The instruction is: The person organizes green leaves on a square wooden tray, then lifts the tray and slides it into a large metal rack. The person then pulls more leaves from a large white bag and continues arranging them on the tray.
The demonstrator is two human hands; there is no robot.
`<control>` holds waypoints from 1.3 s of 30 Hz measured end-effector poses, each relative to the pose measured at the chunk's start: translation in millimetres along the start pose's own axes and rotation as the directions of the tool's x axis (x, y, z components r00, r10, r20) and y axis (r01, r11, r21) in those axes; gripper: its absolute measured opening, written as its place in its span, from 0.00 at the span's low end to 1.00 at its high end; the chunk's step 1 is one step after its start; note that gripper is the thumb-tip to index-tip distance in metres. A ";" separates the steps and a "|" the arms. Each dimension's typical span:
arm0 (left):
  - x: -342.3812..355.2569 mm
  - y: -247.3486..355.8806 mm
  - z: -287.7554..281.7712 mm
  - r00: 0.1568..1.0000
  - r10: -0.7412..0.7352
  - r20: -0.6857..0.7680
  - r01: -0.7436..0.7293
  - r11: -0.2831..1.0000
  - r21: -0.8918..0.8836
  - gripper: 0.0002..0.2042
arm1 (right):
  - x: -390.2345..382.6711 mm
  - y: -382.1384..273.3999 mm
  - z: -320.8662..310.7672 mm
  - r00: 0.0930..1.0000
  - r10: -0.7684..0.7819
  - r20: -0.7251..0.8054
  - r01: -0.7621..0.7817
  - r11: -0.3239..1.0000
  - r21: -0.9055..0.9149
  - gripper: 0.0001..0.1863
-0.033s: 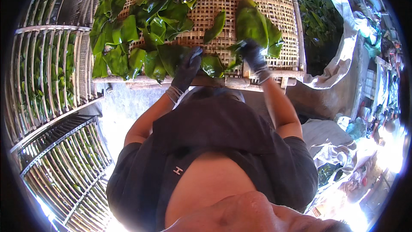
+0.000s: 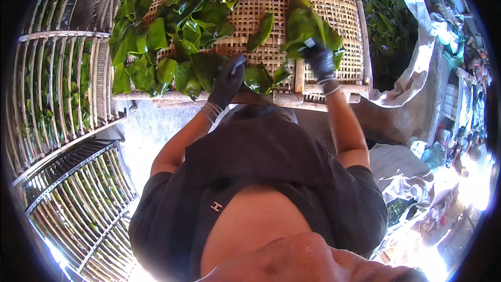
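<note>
Both my hands wear dark gloves and work at the near edge of a woven bamboo tray (image 2: 336,8). My left hand (image 2: 228,82) looks closed, its fingers together beside a broad green leaf piece (image 2: 204,70); what it grips, if anything, is hidden. Smeared by motion, my right hand (image 2: 319,62) touches the lower part of a small stack of leaf pieces (image 2: 301,25) on the tray's right side. Its fingers do not show clearly. Between the hands lie a curled leaf piece (image 2: 258,79) and a smaller one (image 2: 281,75). A single narrow leaf piece (image 2: 261,32) rests farther in.
Overlapping green leaves (image 2: 141,39) cover the tray's left part. Slatted racks (image 2: 57,86) with more leaves stand at my left. To the right, a white sack (image 2: 412,86) holds a dark green heap (image 2: 389,26). Crumpled sheeting (image 2: 399,164) lies at the lower right.
My right hand has shifted slightly right and away from me, up against the stacked leaf pieces. The small leaf piece between the hands now shows more fully. My left hand has barely moved.
</note>
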State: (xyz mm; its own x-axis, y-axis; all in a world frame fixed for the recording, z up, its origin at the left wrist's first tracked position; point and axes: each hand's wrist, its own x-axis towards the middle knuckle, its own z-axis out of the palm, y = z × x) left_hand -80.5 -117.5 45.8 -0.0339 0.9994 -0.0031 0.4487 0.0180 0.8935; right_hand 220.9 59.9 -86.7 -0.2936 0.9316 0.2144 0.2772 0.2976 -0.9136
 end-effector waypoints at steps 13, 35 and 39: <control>36.1 44.8 31.2 0.760 -0.154 0.631 -0.477 0.527 0.703 0.46 | 48.5 -25.9 -69.9 0.998 -0.056 -0.005 0.052 0.952 -0.302 0.41; 140.7 35.1 63.6 0.750 0.459 0.476 -0.153 0.821 -0.550 0.28 | -10.3 -110.6 -72.3 0.960 0.258 0.108 -0.269 0.744 0.612 0.24; 137.6 40.1 92.0 0.833 0.087 0.546 0.445 0.481 -0.756 0.25 | -21.1 -131.8 -53.7 0.953 0.296 0.068 -0.282 0.783 0.554 0.22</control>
State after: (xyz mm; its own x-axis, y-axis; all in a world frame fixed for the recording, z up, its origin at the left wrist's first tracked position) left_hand 15.0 23.4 39.8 0.4982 0.8502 -0.1701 -0.4744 0.4314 0.7674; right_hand 239.7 12.2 47.7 -0.2597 0.9616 -0.0890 -0.2072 -0.1455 -0.9674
